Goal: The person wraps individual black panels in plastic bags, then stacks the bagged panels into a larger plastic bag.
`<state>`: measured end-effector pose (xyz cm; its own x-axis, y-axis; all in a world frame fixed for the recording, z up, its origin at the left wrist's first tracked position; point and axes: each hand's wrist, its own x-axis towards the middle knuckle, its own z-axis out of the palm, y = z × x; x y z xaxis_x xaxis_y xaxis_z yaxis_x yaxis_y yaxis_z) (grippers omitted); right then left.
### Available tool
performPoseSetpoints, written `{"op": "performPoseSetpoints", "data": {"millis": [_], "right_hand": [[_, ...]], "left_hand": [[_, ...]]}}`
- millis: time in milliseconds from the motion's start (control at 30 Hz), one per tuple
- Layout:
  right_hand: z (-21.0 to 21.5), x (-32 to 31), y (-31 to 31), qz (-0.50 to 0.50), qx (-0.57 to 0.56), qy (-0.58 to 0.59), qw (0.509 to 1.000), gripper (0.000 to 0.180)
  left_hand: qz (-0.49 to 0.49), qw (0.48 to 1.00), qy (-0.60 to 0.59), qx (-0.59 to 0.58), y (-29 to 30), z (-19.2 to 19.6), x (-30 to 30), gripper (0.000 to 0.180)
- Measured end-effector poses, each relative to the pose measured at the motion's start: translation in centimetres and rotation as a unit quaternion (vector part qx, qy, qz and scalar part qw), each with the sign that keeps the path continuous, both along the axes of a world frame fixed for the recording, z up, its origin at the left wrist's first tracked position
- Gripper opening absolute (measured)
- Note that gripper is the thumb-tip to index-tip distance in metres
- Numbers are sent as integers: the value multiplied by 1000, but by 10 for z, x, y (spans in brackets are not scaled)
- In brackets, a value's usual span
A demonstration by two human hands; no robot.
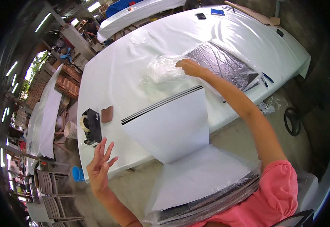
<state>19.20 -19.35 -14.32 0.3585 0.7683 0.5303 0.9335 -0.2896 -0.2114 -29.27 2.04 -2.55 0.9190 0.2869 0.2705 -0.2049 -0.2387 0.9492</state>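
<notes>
My right hand (190, 67) reaches across the table with its fingers pinched at the edge of a crumpled clear plastic sheet (161, 72). Under and beside that forearm lies a flat, dark, shiny package (221, 60) in clear plastic. My left hand (100, 168) is raised at the table's near left edge, fingers spread and holding nothing. Just beyond it stands a black tape dispenser (94, 126) with a roll of tape. White panels with dark edges (168, 126) lean in a stack over the table's near edge. A plastic-wrapped stack of white sheets (203, 178) rests across my lap.
A brown block (107, 114) sits by the dispenser on the white-covered table (123, 72). Pens (268, 78) lie at the right edge; a blue pad (217, 12) and a black item (201, 16) lie far back. A blue bucket (78, 174) and chairs (53, 198) stand left.
</notes>
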Motion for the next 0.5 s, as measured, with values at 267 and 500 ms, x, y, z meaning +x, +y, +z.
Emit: {"op": "performPoseSetpoints", "data": {"millis": [267, 500], "right_hand": [[-2, 7, 25, -35, 24, 9, 999, 23], [92, -1, 37, -30, 219, 187, 957, 12]], "left_hand": [[-91, 994, 16, 54, -12, 15, 35, 51], [-90, 981, 17, 172, -22, 56, 130, 54]]}}
